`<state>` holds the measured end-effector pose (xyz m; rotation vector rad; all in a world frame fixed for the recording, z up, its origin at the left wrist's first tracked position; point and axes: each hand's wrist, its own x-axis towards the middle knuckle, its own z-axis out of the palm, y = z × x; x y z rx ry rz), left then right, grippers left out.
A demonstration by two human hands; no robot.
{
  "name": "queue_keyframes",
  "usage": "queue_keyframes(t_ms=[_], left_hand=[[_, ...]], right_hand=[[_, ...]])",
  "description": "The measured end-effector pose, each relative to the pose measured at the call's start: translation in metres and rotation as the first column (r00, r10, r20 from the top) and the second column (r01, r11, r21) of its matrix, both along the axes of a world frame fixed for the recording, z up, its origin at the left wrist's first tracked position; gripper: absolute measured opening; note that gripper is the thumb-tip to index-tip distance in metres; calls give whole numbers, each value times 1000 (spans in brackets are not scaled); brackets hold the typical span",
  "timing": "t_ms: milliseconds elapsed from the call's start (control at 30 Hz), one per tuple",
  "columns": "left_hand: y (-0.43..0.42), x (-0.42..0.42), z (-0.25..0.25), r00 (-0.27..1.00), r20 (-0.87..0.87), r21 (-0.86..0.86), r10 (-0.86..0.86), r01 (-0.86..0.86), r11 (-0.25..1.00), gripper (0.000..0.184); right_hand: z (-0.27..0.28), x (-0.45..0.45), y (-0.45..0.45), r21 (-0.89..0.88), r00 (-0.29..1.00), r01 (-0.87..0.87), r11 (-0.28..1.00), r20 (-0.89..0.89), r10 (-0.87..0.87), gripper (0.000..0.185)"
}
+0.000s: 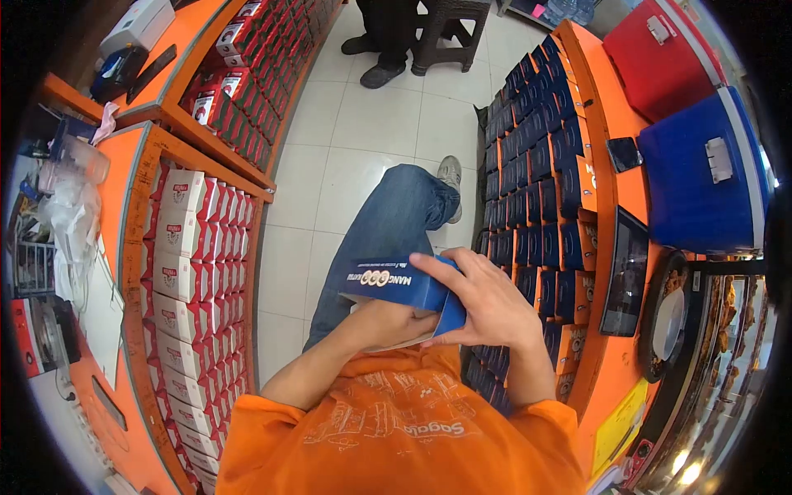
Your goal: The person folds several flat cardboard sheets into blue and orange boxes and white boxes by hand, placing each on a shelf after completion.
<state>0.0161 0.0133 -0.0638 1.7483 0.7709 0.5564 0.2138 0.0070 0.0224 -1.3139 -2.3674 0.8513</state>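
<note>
A dark blue cardboard food box point(421, 289) with white "MANG KATSU" lettering is held over my lap, with its open side facing me. My right hand point(491, 301) grips the box at its right end, thumb and fingers along the panel edges. Reaching in from the left, my left hand point(388, 324) is inside the box. Its fingers are hidden behind the printed panel, so I cannot tell whether they hold anything.
White-and-red boxes point(177, 276) are stacked in the left shelf, with red boxes point(235, 91) beyond. Folded dark blue boxes point(536, 177) fill the right side. A tablet point(624, 272), blue cooler point(689, 177) and red cooler point(660, 62) stand on the right counter. Ahead, a person's feet point(384, 76) are near a stool point(450, 37).
</note>
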Motion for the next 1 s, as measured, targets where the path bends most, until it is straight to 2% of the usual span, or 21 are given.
queue_keyframes(t_ms=[67, 100, 133, 200, 233, 267, 333, 400, 467, 500, 533, 567, 600, 667, 700, 767, 800, 867, 900, 933, 1000], left_hand=[[17, -18, 16, 889, -50, -39, -456, 454, 890, 36], [22, -35, 5, 833, 6, -92, -554, 552, 829, 48], [27, -63, 2, 832, 4, -91, -555, 553, 828, 48], [38, -130, -5, 816, 451, -417, -362, 551, 723, 84], [37, -140, -2, 770, 613, -552, -176, 577, 601, 102], [30, -144, 2, 770, 615, -555, -172, 577, 599, 102], [20, -148, 33, 894, 449, -233, -8, 125, 964, 122], [4, -122, 4, 878, 476, -99, 48, -1, 995, 138], [-24, -122, -53, 941, 232, -28, 248, -248, 968, 133], [-24, -103, -30, 796, 473, -431, 377, -164, 887, 126], [-19, -74, 5, 576, 592, -721, 564, 66, 689, 119], [9, -50, 29, 665, 693, -413, 280, 48, 909, 105], [21, -51, 22, 805, 592, -158, 51, 54, 986, 101], [20, -53, 28, 890, 455, -202, -21, 127, 971, 101], [19, -51, 27, 891, 454, -201, -24, 129, 971, 101], [12, -51, 26, 825, 562, -225, 54, 90, 970, 101], [11, -52, 27, 828, 559, -225, 48, 96, 970, 101], [9, -53, 29, 838, 513, -104, 186, -154, 983, 105], [6, -52, 33, 853, 464, -123, 238, -204, 971, 110], [6, -55, 34, 860, 464, -124, 214, -176, 977, 110], [14, -57, 34, 955, 292, 30, -51, 44, 999, 113]], right_hand=[[-1, 3, -3, -32, 999, -29, 999, 29, 30, 89], [-5, 7, -5, -64, 999, 17, 998, -48, -21, 84], [-10, 11, -6, -96, 990, 61, 994, -121, -72, 79], [-24, 26, -9, 34, 910, 260, 965, -342, -233, 73], [-38, 34, -12, -44, 776, 359, 932, -541, -324, 73], [-52, 38, -13, -139, 594, 428, 893, -701, -394, 74], [-68, 27, -18, -561, 74, 311, 767, -791, -608, 76], [-92, 8, -17, -642, -65, 86, 762, -766, -639, 65], [-110, -9, -24, -702, 193, -49, 710, -705, -683, 48], [-112, -15, -24, -695, 419, 13, 719, -649, -635, 44], [-113, -20, -23, -673, 622, 76, 736, -545, -562, 40], [-83, -43, -20, -516, 565, 245, 821, -613, -553, 41], [-77, -57, -14, -252, 514, 499, 829, -685, -517, 53], [-53, -58, -1, 206, 627, 528, 824, -749, -214, 63], [-48, -56, -3, 205, 625, 530, 823, -751, -215, 63], [-45, -51, -10, 473, 861, 334, 815, -505, -60, 73], [-46, -54, -12, 472, 858, 342, 812, -509, -65, 73], [-48, -58, -13, 475, 834, 521, 709, -458, -307, 77], [-46, -60, -16, 475, 827, 531, 702, -471, -307, 75], [-50, -62, -18, 475, 818, 551, 686, -470, -332, 75], [-63, -64, -23, 354, 700, 490, 796, -704, -118, 71]])
